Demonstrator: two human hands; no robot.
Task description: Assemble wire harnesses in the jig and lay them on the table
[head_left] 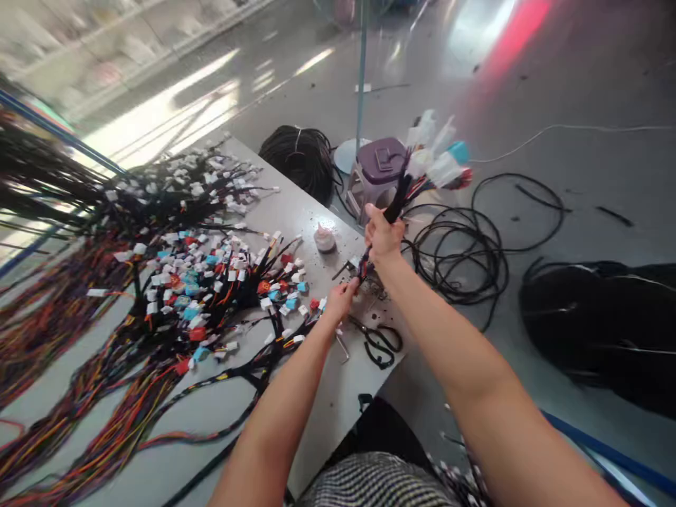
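Note:
A wire harness [400,200] with white, blue and red connectors at its upper end is held out over the table's right edge. My right hand [383,234] is wrapped round its black-sleeved part, just below the connectors. Lower down, my left hand [341,299] pinches the harness's thinner, coloured wires. Below the hands a pair of black-handled scissors [381,345] lies by the table edge. A small tub with a pale top [324,239] stands left of the hands. Between the fingers, part of the harness is hidden.
Piles of wire harnesses [195,282] with many connectors cover the table's [338,401] left side. Beyond its right edge, a purple-topped stool [381,158], a loose black tube coil [459,246] and a large black roll [596,331] are on the floor. Another black coil [298,162] lies behind.

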